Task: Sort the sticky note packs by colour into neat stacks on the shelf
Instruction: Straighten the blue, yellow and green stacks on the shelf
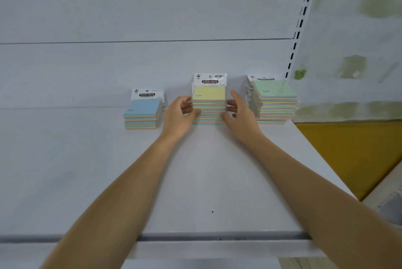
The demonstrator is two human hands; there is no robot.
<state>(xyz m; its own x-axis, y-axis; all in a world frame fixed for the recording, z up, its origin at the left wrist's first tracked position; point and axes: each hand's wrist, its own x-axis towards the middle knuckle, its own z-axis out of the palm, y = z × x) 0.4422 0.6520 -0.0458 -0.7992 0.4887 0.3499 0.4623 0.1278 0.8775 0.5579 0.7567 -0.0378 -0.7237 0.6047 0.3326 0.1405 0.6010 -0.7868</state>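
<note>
Three stacks of sticky note packs stand at the back of the white shelf (206,181). The blue-topped stack (142,110) is on the left, the yellow-topped stack (209,97) in the middle, the taller green-topped stack (275,99) on the right. My left hand (179,116) presses against the left side of the yellow stack, thumb at its front. My right hand (239,112) presses against its right side, fingers spread along the packs. Both hands squeeze the stack between them. The lower packs are partly hidden by my fingers.
The shelf's back panel rises behind the stacks. A slotted white upright (301,23) runs up at the right, close to the green stack. Beyond the shelf's right edge lie a stained wall (359,40) and a yellow floor surface (348,149). The shelf's front lip (195,238) is near me.
</note>
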